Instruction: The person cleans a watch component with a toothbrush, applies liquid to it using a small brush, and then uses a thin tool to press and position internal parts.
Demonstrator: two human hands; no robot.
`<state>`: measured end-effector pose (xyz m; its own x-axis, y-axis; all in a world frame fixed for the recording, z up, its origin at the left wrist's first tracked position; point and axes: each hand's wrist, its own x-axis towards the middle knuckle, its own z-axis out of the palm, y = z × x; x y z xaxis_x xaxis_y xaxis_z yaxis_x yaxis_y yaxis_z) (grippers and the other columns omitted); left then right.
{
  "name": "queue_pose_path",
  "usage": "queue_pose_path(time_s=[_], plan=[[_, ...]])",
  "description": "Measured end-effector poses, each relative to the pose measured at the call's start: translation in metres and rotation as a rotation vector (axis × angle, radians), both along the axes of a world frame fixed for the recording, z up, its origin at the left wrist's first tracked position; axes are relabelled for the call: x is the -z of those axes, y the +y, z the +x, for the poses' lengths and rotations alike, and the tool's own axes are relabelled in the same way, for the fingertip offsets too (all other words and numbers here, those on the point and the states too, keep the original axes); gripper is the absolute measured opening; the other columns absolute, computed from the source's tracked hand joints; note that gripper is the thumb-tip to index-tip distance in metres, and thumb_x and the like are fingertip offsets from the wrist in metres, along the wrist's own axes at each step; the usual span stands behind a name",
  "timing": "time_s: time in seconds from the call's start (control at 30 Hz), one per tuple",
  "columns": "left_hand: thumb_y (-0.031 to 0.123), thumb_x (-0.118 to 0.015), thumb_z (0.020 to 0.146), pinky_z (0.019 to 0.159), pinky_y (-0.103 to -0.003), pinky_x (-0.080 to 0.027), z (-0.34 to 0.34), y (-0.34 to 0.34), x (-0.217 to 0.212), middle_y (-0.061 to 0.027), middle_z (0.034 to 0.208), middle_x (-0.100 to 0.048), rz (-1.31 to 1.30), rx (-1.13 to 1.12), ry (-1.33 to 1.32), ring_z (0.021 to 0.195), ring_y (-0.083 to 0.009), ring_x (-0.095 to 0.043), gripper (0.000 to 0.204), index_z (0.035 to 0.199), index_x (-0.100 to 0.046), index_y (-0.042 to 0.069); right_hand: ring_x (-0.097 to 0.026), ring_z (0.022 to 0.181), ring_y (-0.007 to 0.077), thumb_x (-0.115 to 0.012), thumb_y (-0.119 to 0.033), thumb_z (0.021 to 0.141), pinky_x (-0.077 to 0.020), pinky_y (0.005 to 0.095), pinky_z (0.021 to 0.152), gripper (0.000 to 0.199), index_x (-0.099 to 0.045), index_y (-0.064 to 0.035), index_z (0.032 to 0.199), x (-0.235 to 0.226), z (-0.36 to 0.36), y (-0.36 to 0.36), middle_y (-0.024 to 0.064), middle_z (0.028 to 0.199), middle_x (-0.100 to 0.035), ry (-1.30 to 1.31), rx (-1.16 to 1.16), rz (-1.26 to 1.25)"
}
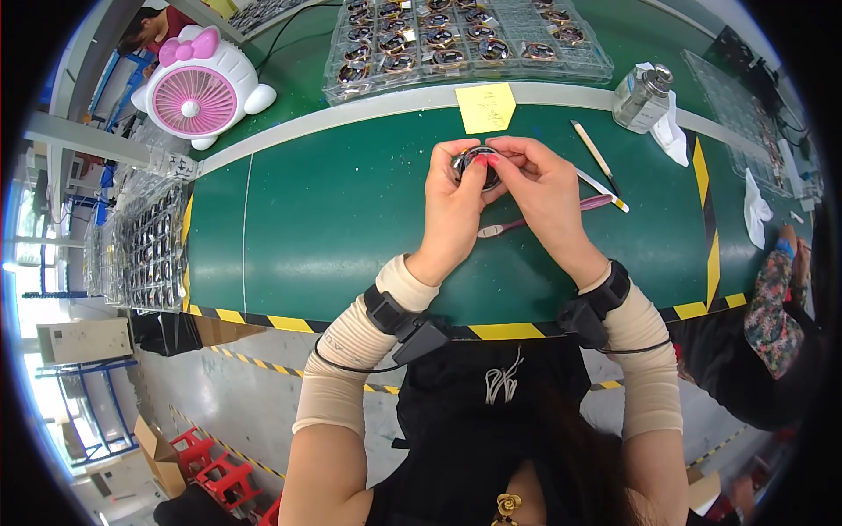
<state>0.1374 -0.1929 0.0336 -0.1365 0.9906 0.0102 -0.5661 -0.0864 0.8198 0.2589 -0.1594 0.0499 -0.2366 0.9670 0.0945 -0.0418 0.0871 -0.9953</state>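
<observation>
Above the green mat, a small round black part with a shiny rim (474,163) is held up between both my hands. My left hand (450,209) grips its left side, thumb laid across the face. From the other side my right hand (545,195) closes on it, its thumb pressing close to the left one. Fingers cover much of the part, so its underside is hidden. Beneath my right hand lies a purple-handled toothbrush (491,231), partly covered by the wrist. A white stick with a yellow band (614,200) and a slim pen-like tool (594,156) lie to the right.
A clear tray (338,90) of round wired parts stands beyond a yellow note (485,118). At right are a glass bottle (638,103), white tissue (672,140) and a co-worker's floral sleeve (774,307). A pink-white fan (195,98) and stacked trays (145,250) occupy the left.
</observation>
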Motion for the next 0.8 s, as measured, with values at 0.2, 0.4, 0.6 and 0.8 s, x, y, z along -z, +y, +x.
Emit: queue_pose_path(time_s=[0.2,0.4,0.6,0.8], plan=[[0.019,-0.044,0.105,0.103,-0.044,-0.050,-0.006,0.002,0.001,-0.0125,0.117,-0.058,0.073,0.150,-0.135,0.112,-0.0209,-0.059,0.025,0.123,-0.048,0.003,-0.064,0.090,0.0087,-0.064,-0.003,0.092,-0.0522,0.0218,0.076,0.017,-0.070,0.0036,0.107,0.007,0.006,0.007,0.0078,0.105,-0.069,0.090,-0.057,0.073],[0.025,-0.041,0.107,0.105,-0.044,-0.048,-0.005,0.001,-0.003,-0.0137,0.122,-0.058,0.116,0.196,-0.096,0.116,-0.0220,-0.058,0.034,0.128,-0.050,-0.001,-0.064,0.090,0.0091,-0.065,-0.003,0.092,-0.0521,0.0219,0.077,0.017,-0.069,0.0039,0.107,0.003,0.014,0.012,0.0074,0.105,-0.070,0.073,-0.113,-0.023],[0.030,-0.039,0.107,0.107,-0.045,-0.046,-0.007,-0.002,-0.009,-0.0144,0.125,-0.058,0.084,0.241,-0.134,0.118,-0.0233,-0.058,0.042,0.130,-0.051,-0.003,-0.064,0.089,0.0098,-0.065,-0.002,0.091,-0.0532,0.0221,0.078,0.014,-0.069,0.0049,0.103,-0.006,0.019,0.011,0.0077,0.106,-0.070,-0.044,-0.166,0.012],[0.031,-0.040,0.107,0.107,-0.046,-0.046,-0.009,-0.005,-0.009,-0.0145,0.123,-0.059,0.081,0.268,-0.097,0.117,-0.0240,-0.059,0.042,0.127,-0.053,-0.003,-0.064,0.085,0.0088,-0.066,-0.002,0.090,-0.0528,0.0213,0.074,0.009,-0.067,0.0058,0.096,-0.005,0.023,0.011,0.0078,0.107,-0.069,0.076,-0.219,-0.066]])
